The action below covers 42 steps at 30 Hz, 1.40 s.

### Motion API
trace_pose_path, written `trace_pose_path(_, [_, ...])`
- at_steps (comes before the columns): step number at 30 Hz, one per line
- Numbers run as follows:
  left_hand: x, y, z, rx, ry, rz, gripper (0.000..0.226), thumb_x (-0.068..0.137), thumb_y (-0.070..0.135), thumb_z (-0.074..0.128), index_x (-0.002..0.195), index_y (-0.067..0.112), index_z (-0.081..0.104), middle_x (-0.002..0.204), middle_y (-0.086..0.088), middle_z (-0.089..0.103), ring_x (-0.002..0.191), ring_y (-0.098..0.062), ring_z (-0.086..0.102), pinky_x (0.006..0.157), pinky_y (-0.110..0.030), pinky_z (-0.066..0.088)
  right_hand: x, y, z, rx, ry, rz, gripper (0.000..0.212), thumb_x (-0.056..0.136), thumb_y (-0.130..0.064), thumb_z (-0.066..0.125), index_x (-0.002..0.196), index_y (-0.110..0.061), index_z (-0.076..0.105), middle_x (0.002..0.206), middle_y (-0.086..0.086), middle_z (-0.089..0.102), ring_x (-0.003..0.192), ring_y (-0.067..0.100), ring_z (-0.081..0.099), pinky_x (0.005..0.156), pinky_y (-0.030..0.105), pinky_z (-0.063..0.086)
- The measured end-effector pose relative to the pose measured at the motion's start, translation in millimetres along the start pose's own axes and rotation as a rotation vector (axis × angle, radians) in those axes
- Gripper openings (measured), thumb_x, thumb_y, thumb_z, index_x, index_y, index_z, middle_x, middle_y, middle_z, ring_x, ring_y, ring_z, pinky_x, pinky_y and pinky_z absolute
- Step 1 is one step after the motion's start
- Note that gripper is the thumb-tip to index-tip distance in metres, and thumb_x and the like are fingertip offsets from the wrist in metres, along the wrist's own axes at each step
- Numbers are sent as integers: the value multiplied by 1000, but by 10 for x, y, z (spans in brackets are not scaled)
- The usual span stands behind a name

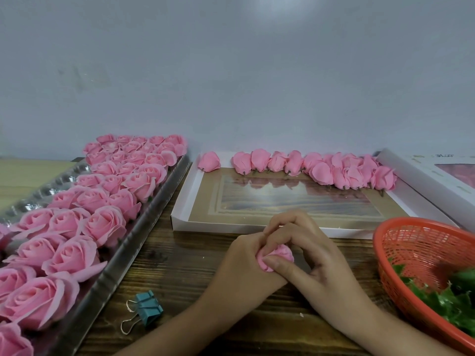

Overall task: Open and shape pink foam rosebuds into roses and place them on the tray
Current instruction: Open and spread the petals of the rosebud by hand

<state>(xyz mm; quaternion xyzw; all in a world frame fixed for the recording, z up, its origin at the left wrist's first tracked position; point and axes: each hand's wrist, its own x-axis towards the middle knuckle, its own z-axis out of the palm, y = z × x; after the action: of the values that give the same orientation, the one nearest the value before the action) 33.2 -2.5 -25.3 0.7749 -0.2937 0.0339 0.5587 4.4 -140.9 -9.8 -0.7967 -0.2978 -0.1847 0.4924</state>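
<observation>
Both hands meet over the wooden table, low in the middle of the view. A pink foam rosebud [282, 253] sits between them. My left hand [243, 265] holds it from the left and below. My right hand [305, 250] curls over it, thumb pressed on a front petal, fingers arched over the top. Most of the bud is hidden by the fingers. A clear plastic tray [133, 240] on the left carries several rows of opened pink roses [102, 224]. A row of closed pink rosebuds [321, 168] lies along the far edge of a shallow white box [180, 209].
An orange mesh basket [411, 242] with green leaf pieces [447, 301] stands at the right. A teal binder clip [146, 309] lies on the table near the front. Another white box [421, 173] leans at the far right. A grey wall closes the back.
</observation>
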Motion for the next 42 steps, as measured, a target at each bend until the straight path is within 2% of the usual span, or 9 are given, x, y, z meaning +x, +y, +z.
trace_pose_path(4, [-7, 39, -26, -80, -36, 0, 12, 73, 20, 67, 67, 28, 61, 64, 5, 61, 61, 1, 56, 55, -11, 42, -4, -15, 0, 17, 21, -5, 7, 89, -30, 66, 86, -23, 66, 103, -11, 55, 102, 14, 59, 86, 13, 41])
trace_pose_path(8, [-30, 26, 42, 76, 65, 47, 20, 73, 31, 59, 64, 49, 54, 66, 26, 59, 63, 8, 56, 55, -4, 38, -4, -23, 8, -54, 75, 42, 10, 87, -38, 66, 88, -29, 62, 93, -8, 55, 88, 14, 55, 73, 12, 38])
trace_pose_path(10, [-44, 26, 49, 125, 93, 63, 23, 72, 30, 58, 66, 51, 53, 66, 30, 58, 63, 10, 56, 55, -2, 36, -8, -17, 12, -80, 84, 51, 11, 87, -39, 65, 89, -29, 60, 92, -8, 55, 86, 14, 53, 71, 13, 37])
trace_pose_path(16, [-32, 9, 31, 77, 27, 24, 17, 74, 30, 63, 66, 44, 56, 70, 24, 61, 69, 4, 59, 58, -7, 42, -2, -14, 16, -32, 58, 18, 5, 88, -32, 65, 85, -28, 64, 95, -11, 53, 94, 13, 57, 79, 12, 40])
trace_pose_path(20, [-22, 44, -22, -44, -30, 28, 18, 71, 23, 68, 63, 32, 56, 60, 13, 58, 58, 2, 54, 52, -7, 38, 8, -30, -1, 75, 60, 15, 1, 84, -33, 68, 84, -34, 68, 98, -12, 56, 96, 15, 60, 81, 13, 42])
trace_pose_path(28, [-27, 12, 57, 123, 48, 4, 9, 70, 42, 51, 67, 50, 55, 66, 28, 59, 63, 9, 57, 55, -5, 39, 0, 14, 22, 11, 83, 78, 8, 85, -35, 67, 90, -29, 64, 93, -7, 59, 86, 18, 56, 71, 17, 41])
trace_pose_path(33, [-40, 57, 16, 70, 11, 4, 19, 77, 27, 64, 66, 41, 55, 66, 19, 61, 64, 4, 59, 54, -7, 40, 3, 12, 13, 15, 60, 58, 9, 87, -36, 66, 82, -28, 65, 92, -7, 55, 92, 19, 57, 75, 20, 44])
trace_pose_path(37, [-29, 92, -33, -60, -64, -26, 9, 77, 16, 72, 78, 20, 63, 70, 2, 64, 68, -10, 63, 60, -14, 47, 13, -15, 1, 80, 44, 39, 11, 87, -39, 66, 83, -29, 66, 95, -10, 56, 96, 17, 58, 80, 16, 43])
trace_pose_path(42, [-47, 81, 10, 58, 22, 6, 18, 77, 30, 63, 65, 42, 56, 65, 23, 61, 63, 6, 58, 54, -5, 39, 2, -8, 11, 20, 72, 68, 10, 84, -35, 68, 82, -26, 65, 90, -7, 57, 89, 18, 56, 73, 17, 42])
